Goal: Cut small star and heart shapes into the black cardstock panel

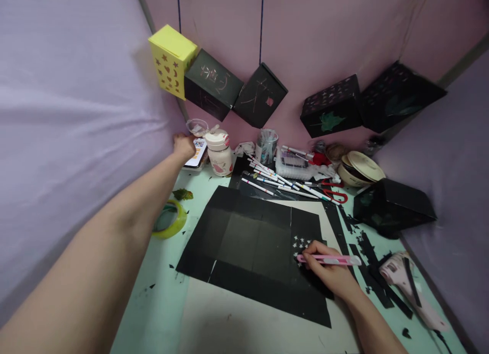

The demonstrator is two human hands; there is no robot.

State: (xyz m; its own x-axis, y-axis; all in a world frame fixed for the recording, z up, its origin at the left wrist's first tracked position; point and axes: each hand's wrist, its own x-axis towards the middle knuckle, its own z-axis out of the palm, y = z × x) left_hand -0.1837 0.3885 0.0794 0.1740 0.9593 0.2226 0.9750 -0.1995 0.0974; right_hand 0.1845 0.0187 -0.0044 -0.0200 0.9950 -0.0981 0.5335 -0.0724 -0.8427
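1. Two hands are at work on a pale green tabletop [160, 303] that is crowded with craft things.
2. The right hand [326, 270] is closed around a pink knife [330, 260], held almost level, its tip pointing left.
3. The knife tip rests on a large black sheet [248, 242] near its right edge, just below a cluster of small cut-out stars [300, 243].
4. The sheet lies flat in the middle of the tabletop on a white board [237, 318].
5. The left hand [184, 146] reaches far to the back left, fingers curled, touching the edge of a phone [197, 153]; whether it grips the phone cannot be told.
6. A white bottle [219, 153] stands just right of the phone, with a clear cup [197, 126] behind it.
7. A tape roll [170, 219] lies under the left forearm, beside the sheet's left corner.
8. Markers [278, 183] are scattered behind the sheet, with red scissors [332, 190] at their right end and a jar [266, 145] further back.
9. Black scraps [369, 265] lie right of the sheet, next to a glue gun [408, 288].
10. A black box [393, 206] sits at the right, near stacked bowls [361, 168].
11. A yellow box [171, 61] hangs on the pink wall.
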